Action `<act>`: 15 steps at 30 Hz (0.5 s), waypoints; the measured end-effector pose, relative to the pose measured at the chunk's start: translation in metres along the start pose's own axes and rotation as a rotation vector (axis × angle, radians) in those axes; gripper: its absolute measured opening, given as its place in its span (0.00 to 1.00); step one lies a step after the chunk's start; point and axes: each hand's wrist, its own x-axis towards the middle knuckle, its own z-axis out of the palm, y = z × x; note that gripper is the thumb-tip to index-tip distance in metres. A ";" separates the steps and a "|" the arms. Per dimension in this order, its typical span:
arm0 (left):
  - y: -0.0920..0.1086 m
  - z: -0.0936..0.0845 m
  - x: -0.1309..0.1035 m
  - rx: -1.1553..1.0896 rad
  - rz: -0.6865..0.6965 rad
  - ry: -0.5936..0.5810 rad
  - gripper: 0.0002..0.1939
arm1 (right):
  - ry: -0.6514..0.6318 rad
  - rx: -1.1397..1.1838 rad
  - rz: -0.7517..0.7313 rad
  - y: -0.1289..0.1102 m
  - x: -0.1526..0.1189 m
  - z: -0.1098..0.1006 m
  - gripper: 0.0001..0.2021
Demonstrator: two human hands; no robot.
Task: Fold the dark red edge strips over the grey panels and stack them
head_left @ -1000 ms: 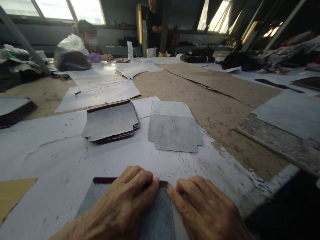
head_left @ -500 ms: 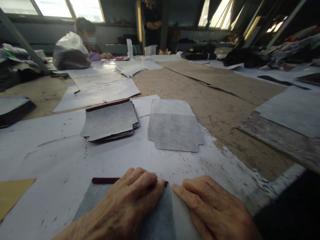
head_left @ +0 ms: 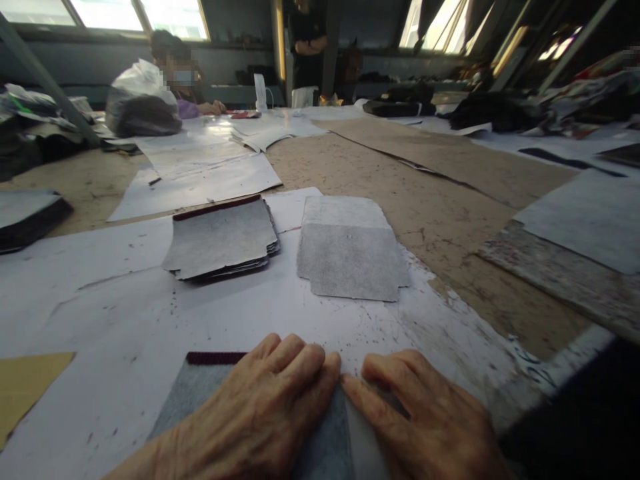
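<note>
A grey panel (head_left: 187, 393), apparently lined fabric, lies at the front of the table with a dark red folded strip (head_left: 215, 358) along its far edge. My left hand (head_left: 280, 393) is closed over that edge, fingers bent and pressed together, thumb side at the far right corner. A translucent white strip (head_left: 361, 433) runs along the panel's right side. My right hand (head_left: 420, 407) is curled over this strip, its thumb tip almost touching my left hand at the corner. What lies under both palms is hidden.
Beyond my hands are a stack of grey panels (head_left: 225, 237) with a dark red edge and a single notched grey panel (head_left: 353, 253). Yellow card (head_left: 30, 387) lies at left, a speckled board (head_left: 550, 280) at right. One person sits across the table; another stands behind.
My left hand has slid slightly right along the dark red edge, covering its right end. My right hand's fingers have lifted and curled more, and its thumb has come up to the corner.
</note>
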 end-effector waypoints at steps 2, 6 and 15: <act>-0.002 0.002 0.000 -0.054 -0.013 0.008 0.20 | 0.005 0.065 0.064 0.001 0.002 -0.001 0.13; -0.010 -0.001 -0.008 -0.135 -0.095 0.113 0.27 | -0.036 0.201 0.159 0.005 0.002 -0.007 0.13; -0.023 -0.008 -0.038 -0.095 -0.348 0.126 0.17 | -0.051 0.048 -0.070 0.004 0.036 -0.006 0.16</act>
